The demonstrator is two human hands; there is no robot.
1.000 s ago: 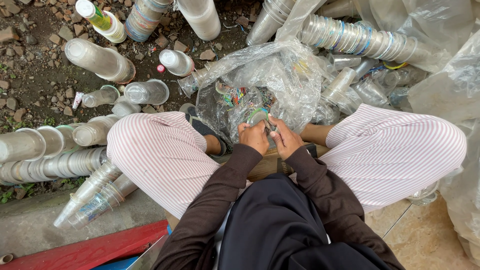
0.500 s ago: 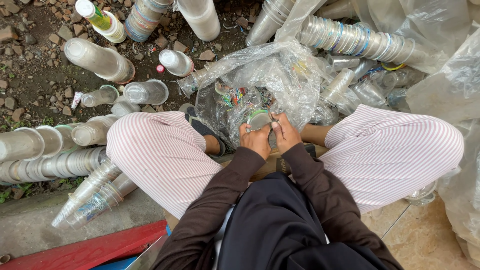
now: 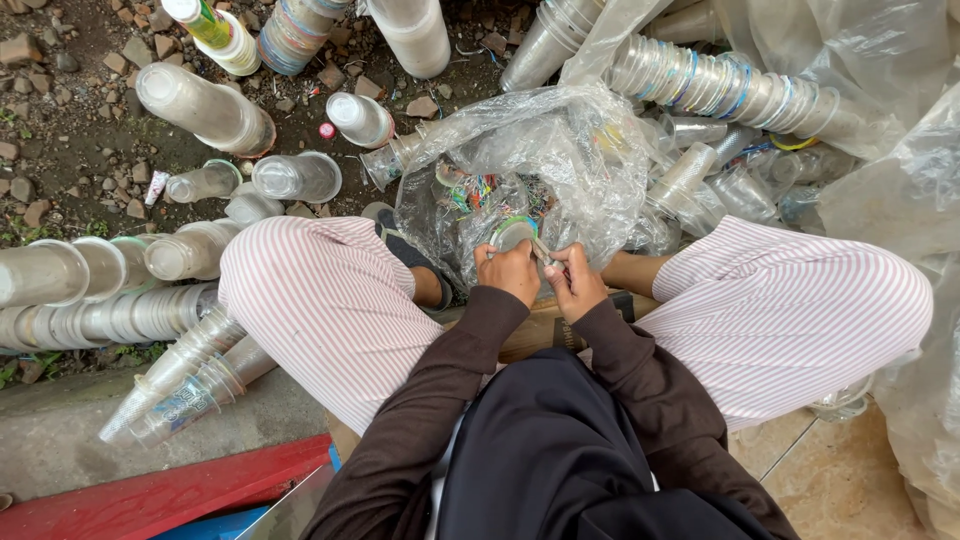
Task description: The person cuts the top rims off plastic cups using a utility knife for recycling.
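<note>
The person sits with knees spread in pink-striped trousers, both hands close together over the mouth of a clear plastic bag (image 3: pixel 560 160) that lies between the legs. The left hand (image 3: pixel 512 272) grips a clear plastic cup (image 3: pixel 514 232) by its rim; the cup sits just at the near edge of the bag, tilted, with a coloured band round its lip. The right hand (image 3: pixel 573 283) is closed beside it, fingers pinched on a small thin item at the cup's rim; what that item is cannot be told. The bag holds loose coloured scraps. Beyond the bag, a long nested stack of cups (image 3: pixel 720 85) lies on its side. Left of the bag, further cup stacks (image 3: pixel 100 300) and single cups rest on stony ground (image 3: pixel 90 130).
</note>
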